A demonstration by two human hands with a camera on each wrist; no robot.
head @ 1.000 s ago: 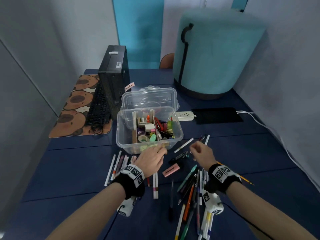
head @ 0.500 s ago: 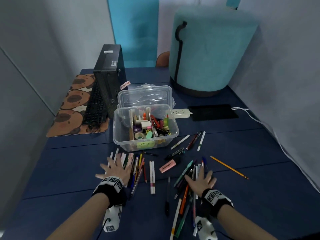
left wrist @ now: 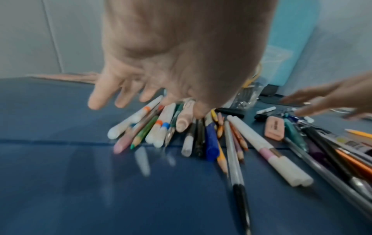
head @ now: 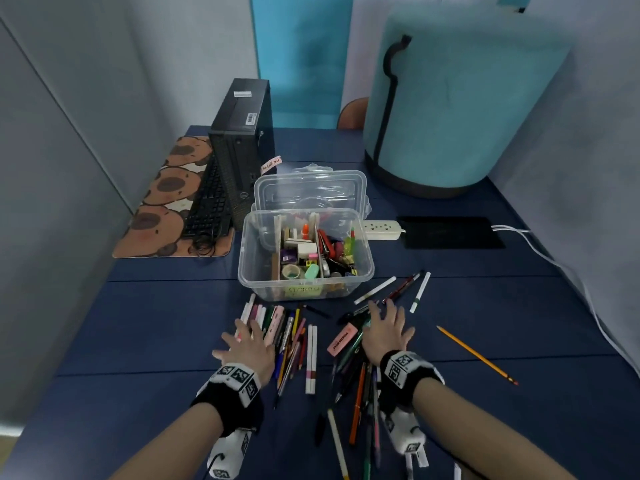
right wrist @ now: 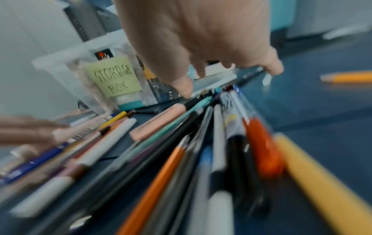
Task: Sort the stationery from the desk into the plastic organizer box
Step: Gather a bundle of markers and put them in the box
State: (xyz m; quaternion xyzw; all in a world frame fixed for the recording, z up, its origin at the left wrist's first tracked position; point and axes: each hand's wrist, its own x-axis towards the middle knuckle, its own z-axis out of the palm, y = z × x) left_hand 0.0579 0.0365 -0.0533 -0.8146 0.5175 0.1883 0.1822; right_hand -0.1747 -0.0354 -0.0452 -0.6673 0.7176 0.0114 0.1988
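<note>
The clear plastic organizer box (head: 360,244), labelled "STORAGE BOX" (right wrist: 115,78), stands mid-desk with small stationery inside. In front of it lie two heaps of pens, markers and pencils (head: 287,337). My left hand (head: 247,344) hovers flat with spread fingers (left wrist: 100,97) over the left heap (left wrist: 161,130). My right hand (head: 386,327) is spread over the right heap (head: 360,382), its fingertips (right wrist: 184,89) touching pens. A pink eraser (head: 342,341) lies between the hands. Neither hand holds anything.
The box's clear lid (head: 310,188) leans behind it. A black computer tower (head: 242,147) and keyboard (head: 207,206) on a patterned mat stand at the back left. A teal stool (head: 457,102), power strip (head: 382,229) and black pad (head: 450,232) are behind. A yellow pencil (head: 476,355) lies right.
Both hands drew back from the box to the pen heaps and spread flat. The right hand has since slid forward over its heap.
</note>
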